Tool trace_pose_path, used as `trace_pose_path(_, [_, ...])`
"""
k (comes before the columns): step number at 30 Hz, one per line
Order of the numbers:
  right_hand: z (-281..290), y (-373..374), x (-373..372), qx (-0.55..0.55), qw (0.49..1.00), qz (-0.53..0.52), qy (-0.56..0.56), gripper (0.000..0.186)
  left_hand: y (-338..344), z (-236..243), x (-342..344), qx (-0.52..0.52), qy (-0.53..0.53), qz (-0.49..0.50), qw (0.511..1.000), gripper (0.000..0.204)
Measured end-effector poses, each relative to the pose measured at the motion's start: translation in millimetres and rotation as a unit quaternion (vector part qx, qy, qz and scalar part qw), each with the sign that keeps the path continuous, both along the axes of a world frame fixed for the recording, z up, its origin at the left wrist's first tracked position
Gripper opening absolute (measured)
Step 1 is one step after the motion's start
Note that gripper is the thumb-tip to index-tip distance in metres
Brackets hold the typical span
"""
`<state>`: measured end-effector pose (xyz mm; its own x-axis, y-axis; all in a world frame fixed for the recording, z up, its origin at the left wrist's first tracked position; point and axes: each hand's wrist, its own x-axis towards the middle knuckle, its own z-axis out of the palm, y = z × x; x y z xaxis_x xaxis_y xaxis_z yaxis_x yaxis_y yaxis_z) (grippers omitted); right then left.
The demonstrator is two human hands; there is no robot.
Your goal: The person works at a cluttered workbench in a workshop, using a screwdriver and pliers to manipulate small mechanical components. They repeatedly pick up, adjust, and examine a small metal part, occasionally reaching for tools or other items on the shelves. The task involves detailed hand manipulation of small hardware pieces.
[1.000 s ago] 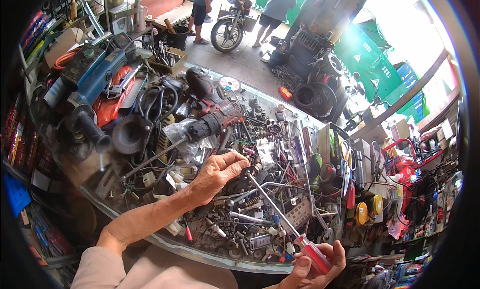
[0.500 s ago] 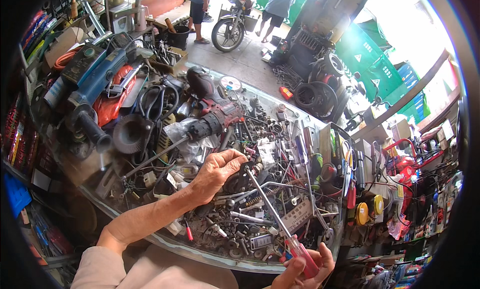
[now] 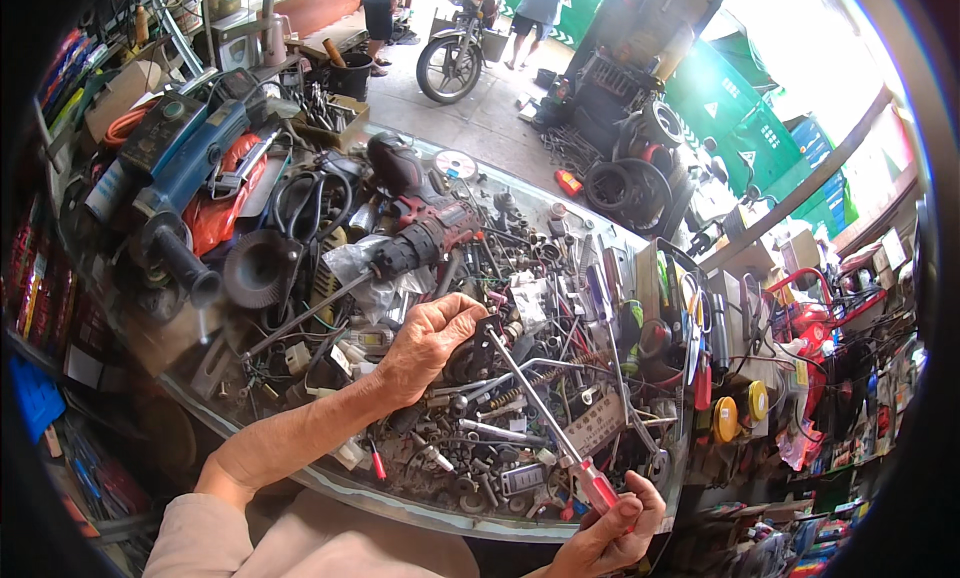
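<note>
My left hand is closed, pinching a small dark metal bracket between thumb and fingers above the littered bench. At the lower right, my right hand grips a screwdriver by its red translucent handle. The long shaft slants up to the left, and its tip meets the bracket near my left fingertips. Whether a screw sits at the tip is too small to tell. Beneath both hands lie loose bolts, springs and small metal parts.
A cordless drill with a long bit lies beyond my left hand. Blue power tools crowd the left side. Scissors and other tools stand in a holder on the right. Past the glass-topped bench are a motorcycle and two people.
The fingers of my right hand have shifted and drawn in around the screwdriver handle. My left hand and the bracket stay nearly in place. The view has shifted slightly.
</note>
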<state>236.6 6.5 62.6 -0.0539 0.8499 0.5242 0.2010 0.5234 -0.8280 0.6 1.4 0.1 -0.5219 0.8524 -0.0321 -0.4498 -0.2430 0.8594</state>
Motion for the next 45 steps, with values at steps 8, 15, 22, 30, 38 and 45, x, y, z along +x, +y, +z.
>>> trace_pose_path(8, [4,-6,-8,0.022,0.997,0.043,0.056,0.052,-1,-2,0,0.012,-0.010,-0.005,1.000,0.015])
trace_pose_path(15, [3,-4,0,-0.080,0.994,-0.071,-0.025,0.062,0,-7,-4,0.014,-0.016,-0.002,1.000,0.013])
trace_pose_path(22, [-5,-1,-6,0.069,0.996,-0.048,-0.005,0.056,0,-2,0,0.019,-0.029,0.004,0.999,0.013])
trace_pose_path(30, [-8,-4,-9,-0.008,0.991,-0.133,-0.017,0.072,0,-4,-2,0.017,-0.034,0.003,0.999,0.013])
trace_pose_path(38, [-4,-8,1,-0.103,0.992,-0.067,0.033,0.067,0,-3,-2,0.016,-0.031,-0.003,0.999,0.013])
trace_pose_path(45, [-7,-7,-4,-0.005,0.997,-0.082,-0.002,0.059,0,-5,-2,0.014,-0.018,0.001,1.000,0.013])
